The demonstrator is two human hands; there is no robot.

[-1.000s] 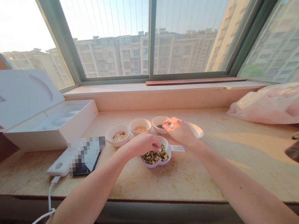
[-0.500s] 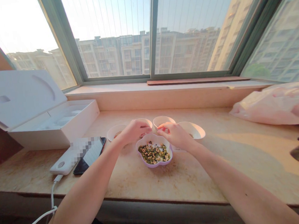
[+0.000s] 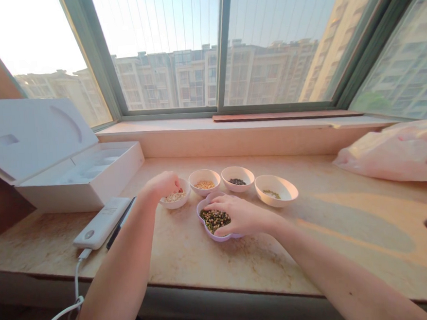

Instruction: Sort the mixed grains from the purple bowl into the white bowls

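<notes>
our left hand (image 3: 160,185) curls over a white bowl (image 3: 176,204) of pale flakes (image 3: 174,197), its grip hidden; our right hand (image 3: 242,215) lies released over mixed beans (image 3: 215,221) in a lilac flower-shaped dish (image 3: 208,231) mid-surface (image 3: 265,268).

Left hand (image 3: 160,185) over a white bowl (image 3: 176,204), right hand (image 3: 243,216) over a lilac dish (image 3: 207,231).

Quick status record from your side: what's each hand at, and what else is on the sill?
left hand: bunched at a white bowl of pale flakes
right hand: fingers over mixed green beans in a lilac flower-shaped dish
other bowls: yellow grains, dark seeds, green bits
rest: white power bank, open white box, plastic bag
</notes>
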